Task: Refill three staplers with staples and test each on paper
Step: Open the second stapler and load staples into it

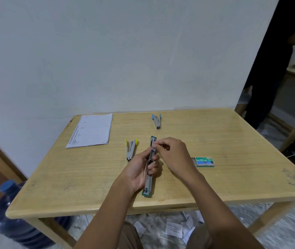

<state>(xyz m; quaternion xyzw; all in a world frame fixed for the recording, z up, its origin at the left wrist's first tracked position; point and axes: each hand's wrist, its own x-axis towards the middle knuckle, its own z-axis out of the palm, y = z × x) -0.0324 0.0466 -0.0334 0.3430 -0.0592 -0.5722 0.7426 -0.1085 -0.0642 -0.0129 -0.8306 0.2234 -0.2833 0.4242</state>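
Note:
A green stapler (149, 186) lies opened out flat above the wooden table (233, 159), its metal channel facing up. My left hand (139, 171) grips it around the middle. My right hand (175, 153) pinches something small at the far part of the channel; what it pinches is too small to tell. A yellow stapler (131, 149) lies to the left of my hands. Farther back, a blue stapler (157, 121) rests on the table. The green staple box (204, 161) sits to the right. White paper sheets (91, 130) lie at the back left.
The table stands against a white wall. A blue water jug (12, 212) sits on the floor at the left. Paper scraps (177, 229) litter the floor under the table. A person in dark clothes (277, 69) stands at the far right.

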